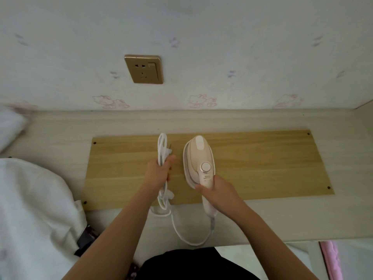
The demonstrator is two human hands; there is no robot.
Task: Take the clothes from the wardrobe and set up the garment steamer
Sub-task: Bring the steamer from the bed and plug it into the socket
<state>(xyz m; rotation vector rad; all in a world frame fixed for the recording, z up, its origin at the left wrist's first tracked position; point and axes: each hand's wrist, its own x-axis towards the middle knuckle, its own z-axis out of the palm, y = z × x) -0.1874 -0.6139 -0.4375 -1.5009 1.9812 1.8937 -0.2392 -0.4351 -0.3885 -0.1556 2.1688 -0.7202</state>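
A pale pink handheld garment steamer [198,158] lies flat on a yellowish wooden board [262,164], its head pointing toward the wall. My right hand [219,194] grips its handle. My left hand [158,173] holds the bundled white power cord [163,146], whose plug prongs stick out beside my fingers. The cord's loose part [181,231] loops down over the desk's front edge to the handle's end. A white garment [34,209] lies at the left.
A gold wall socket [144,69] sits on the wallpapered wall above the board. The board rests on a pale desk [302,219]. Another white cloth [10,126] lies at the far left. A pink item [331,259] shows at the lower right.
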